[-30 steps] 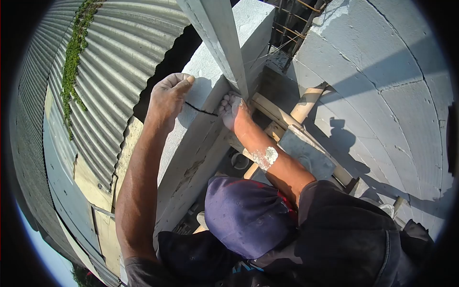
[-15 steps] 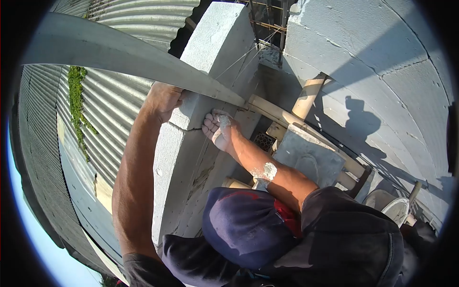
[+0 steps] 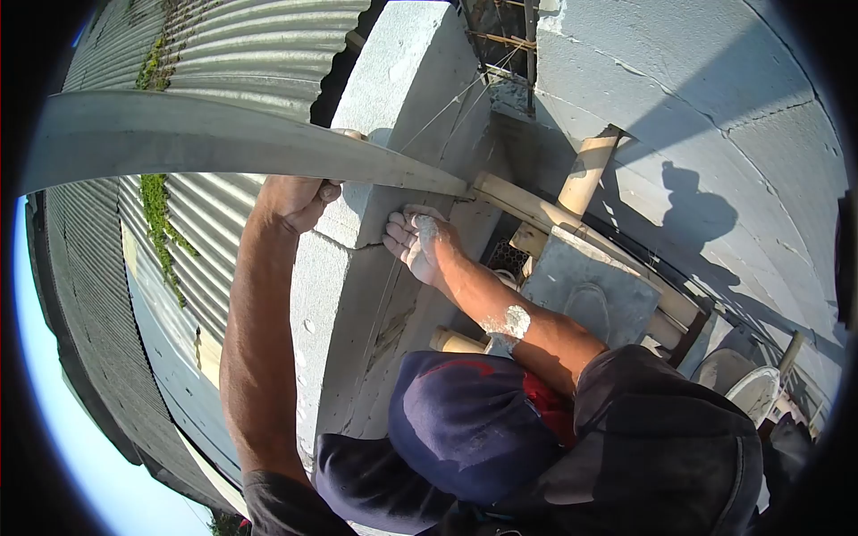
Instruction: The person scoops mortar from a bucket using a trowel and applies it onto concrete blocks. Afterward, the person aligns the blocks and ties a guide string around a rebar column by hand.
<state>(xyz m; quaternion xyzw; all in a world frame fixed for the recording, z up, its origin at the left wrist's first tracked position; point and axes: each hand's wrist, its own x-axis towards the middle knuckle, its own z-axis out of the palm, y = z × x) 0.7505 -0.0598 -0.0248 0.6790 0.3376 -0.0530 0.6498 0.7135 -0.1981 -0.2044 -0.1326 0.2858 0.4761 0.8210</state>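
My left hand is closed at the left edge of a pale block. A long grey strip crosses in front of that hand. The strip hides part of the hand, and what it grips cannot be made out. My right hand, dusted with mortar, is curled against the block's near side by the joint. Anything inside its fingers is hidden. The grey strip narrows to an end beside a wooden beam. A second pale block lies below the joint.
Corrugated roofing slopes away at left. A thin string runs towards the steel bars. A flat grey board lies beside the beams, with a bucket farther right. A pale wall stands at right.
The whole view has shifted slightly. The strip's wide left part appears lower, and a beige bit now shows above it near my left hand. My right hand stays by the block joint.
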